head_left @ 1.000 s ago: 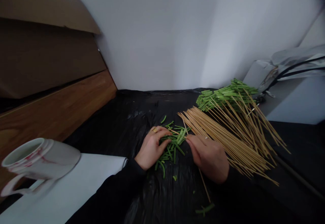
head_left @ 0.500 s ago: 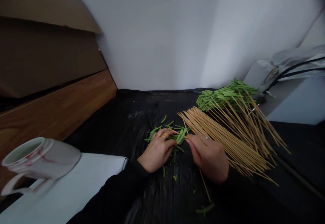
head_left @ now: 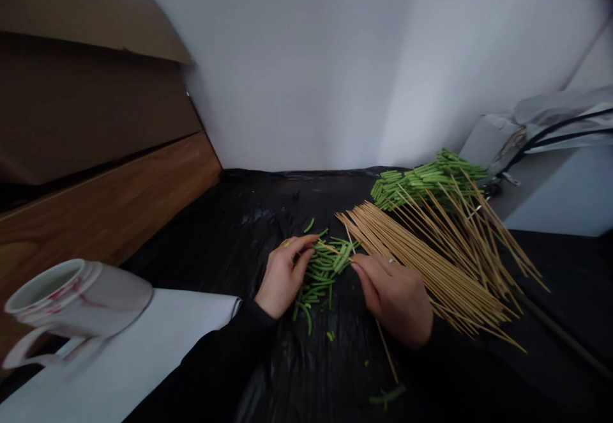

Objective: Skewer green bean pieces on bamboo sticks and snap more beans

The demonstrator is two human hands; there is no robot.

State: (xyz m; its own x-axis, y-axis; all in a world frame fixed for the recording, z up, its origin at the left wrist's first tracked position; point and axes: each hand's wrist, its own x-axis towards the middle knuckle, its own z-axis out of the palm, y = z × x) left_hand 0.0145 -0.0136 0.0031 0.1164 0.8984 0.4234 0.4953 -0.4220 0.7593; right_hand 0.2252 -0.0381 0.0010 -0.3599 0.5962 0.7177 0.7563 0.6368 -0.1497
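My right hand is closed on a thin bamboo skewer, whose lower end sticks out below the palm. Short green bean pieces sit side by side on the skewer, just beyond the fingertips. My left hand, with a ring on it, is at the left edge of a loose pile of cut green beans. Its thumb and forefinger are apart, close to the pieces, and its other fingers are mostly hidden.
Bamboo skewers lie in a wide bundle right of my hands. Behind them is a stack of beaded skewers. At left, a mug stands on white paper. Black plastic sheet covers the table before a white wall.
My left hand has moved back to the left, away from the bean pieces on the skewer, uncovering more of the loose pile. My right hand and its skewer have stayed almost still.
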